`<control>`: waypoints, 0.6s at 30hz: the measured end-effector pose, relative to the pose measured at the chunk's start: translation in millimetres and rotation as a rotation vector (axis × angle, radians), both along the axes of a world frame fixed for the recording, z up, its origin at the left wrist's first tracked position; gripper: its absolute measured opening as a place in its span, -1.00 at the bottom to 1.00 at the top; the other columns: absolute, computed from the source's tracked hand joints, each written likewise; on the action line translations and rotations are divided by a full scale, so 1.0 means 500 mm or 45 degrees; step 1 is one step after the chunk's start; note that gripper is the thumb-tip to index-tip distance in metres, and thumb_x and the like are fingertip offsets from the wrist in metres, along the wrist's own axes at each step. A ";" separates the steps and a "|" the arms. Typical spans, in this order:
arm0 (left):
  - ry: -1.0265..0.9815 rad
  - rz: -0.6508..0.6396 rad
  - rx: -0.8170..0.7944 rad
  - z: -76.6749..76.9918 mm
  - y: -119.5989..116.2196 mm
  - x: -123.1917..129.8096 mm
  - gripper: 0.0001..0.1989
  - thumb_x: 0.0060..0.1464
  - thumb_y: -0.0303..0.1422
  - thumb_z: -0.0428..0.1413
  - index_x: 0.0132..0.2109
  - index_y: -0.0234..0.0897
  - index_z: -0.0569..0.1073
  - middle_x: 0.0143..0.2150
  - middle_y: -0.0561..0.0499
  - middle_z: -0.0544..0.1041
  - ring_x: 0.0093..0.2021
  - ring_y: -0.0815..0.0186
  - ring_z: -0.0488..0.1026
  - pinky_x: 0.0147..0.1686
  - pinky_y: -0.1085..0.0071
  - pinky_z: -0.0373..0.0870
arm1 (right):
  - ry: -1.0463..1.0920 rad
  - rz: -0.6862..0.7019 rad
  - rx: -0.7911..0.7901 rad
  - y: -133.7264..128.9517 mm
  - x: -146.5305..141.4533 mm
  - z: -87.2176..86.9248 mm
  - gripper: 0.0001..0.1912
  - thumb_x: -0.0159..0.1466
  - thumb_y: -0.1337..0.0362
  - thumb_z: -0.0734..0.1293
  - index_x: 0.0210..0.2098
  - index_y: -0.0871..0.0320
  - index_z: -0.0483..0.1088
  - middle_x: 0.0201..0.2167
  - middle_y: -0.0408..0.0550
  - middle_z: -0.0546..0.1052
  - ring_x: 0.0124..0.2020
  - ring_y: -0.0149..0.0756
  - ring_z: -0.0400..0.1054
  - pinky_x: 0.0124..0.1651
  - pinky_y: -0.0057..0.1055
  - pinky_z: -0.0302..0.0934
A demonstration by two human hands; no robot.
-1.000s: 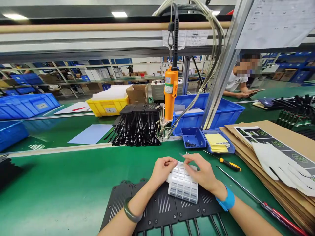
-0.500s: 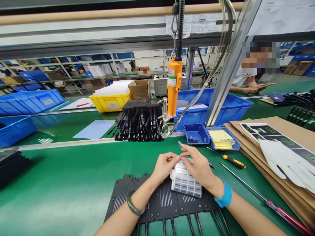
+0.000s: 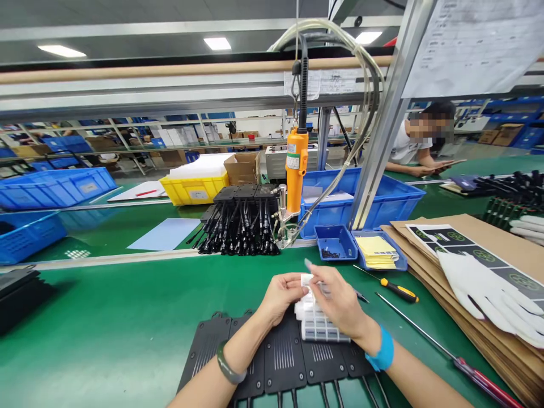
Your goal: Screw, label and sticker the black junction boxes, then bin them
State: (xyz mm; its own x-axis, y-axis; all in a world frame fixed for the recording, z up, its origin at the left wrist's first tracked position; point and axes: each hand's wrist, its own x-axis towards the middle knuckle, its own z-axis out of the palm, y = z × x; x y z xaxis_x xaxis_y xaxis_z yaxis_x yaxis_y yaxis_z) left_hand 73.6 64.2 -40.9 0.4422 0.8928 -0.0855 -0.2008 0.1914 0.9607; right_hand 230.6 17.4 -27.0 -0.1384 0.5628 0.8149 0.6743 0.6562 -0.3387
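A sheet of small printed labels (image 3: 325,333), curled like a roll, lies over a row of black flat boxes with cables (image 3: 284,354). My left hand (image 3: 283,296) pinches the sheet's far edge between thumb and fingers. My right hand (image 3: 342,300) is closed at the same edge, its thumb and fingers close to the left fingertips and slightly blurred. A small pale piece (image 3: 307,263) shows at the right index fingertip; whether it is a label is unclear. The right hand covers part of the sheet.
An orange electric screwdriver (image 3: 295,170) hangs ahead. Beyond stand stacked black cabled boxes (image 3: 244,221), a small blue screw bin (image 3: 335,243) and a tray of yellow papers (image 3: 378,252). Rightward lie two screwdrivers (image 3: 399,290), cardboard (image 3: 425,260) and a white glove (image 3: 484,289).
The view has tilted up, so the bench sits lower. My hands have parted slightly at the label sheet's far edge, and a white strip now shows between them.
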 end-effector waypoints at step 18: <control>1.793 -0.089 1.438 0.072 -0.231 -0.111 -0.47 0.15 -0.21 0.17 0.20 -0.35 0.33 0.21 -0.28 0.39 0.21 -0.09 0.32 0.16 -0.14 0.24 | 0.715 0.233 -1.396 -0.189 0.086 -0.015 -0.62 0.17 0.18 0.34 -0.05 0.07 0.22 -0.22 -0.13 0.28 -0.41 -0.45 0.38 -0.39 -0.44 0.34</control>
